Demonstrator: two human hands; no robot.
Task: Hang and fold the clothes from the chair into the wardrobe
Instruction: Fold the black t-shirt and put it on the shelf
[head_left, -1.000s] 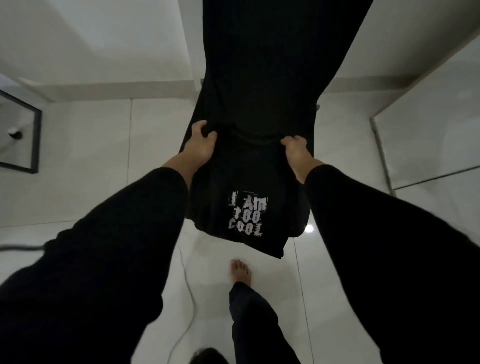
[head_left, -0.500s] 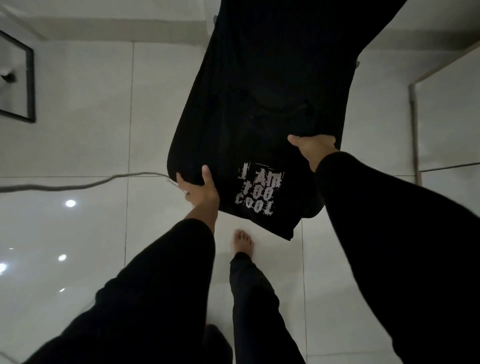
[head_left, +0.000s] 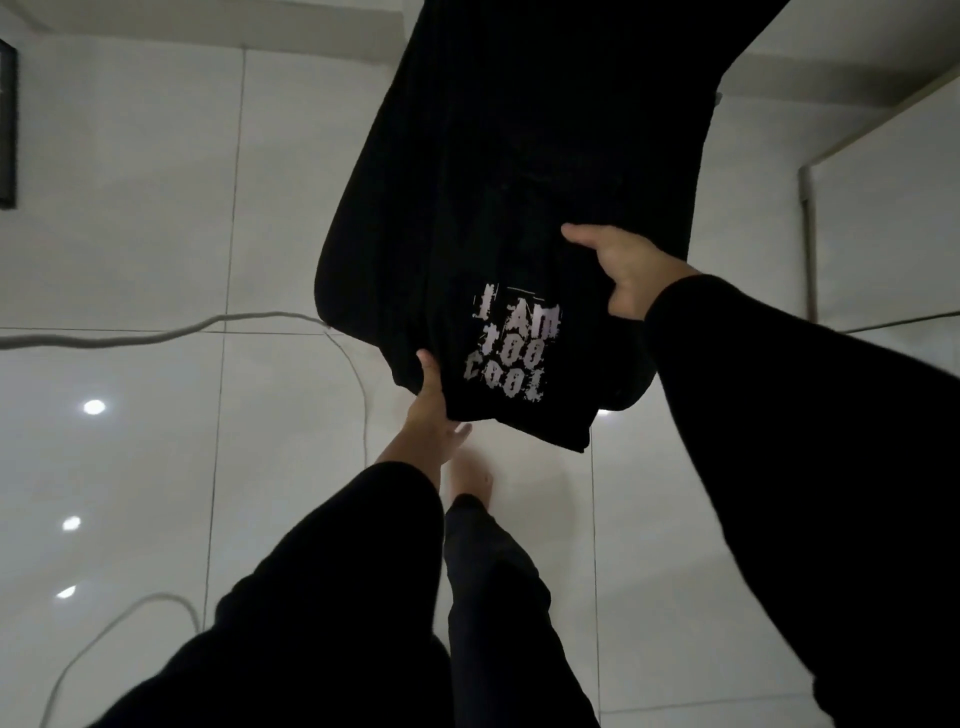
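The black shirt (head_left: 498, 171) looked soft and floppy, so the left hand (head_left: 428, 410) gripped its bottom edge and the right hand (head_left: 626, 270) pinched its side.

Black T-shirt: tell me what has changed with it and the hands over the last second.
The left hand left the fold line and dropped to the black T-shirt's lower left edge, gripping it beside the print. The right hand keeps its grip on the right edge; the shirt hangs as before.
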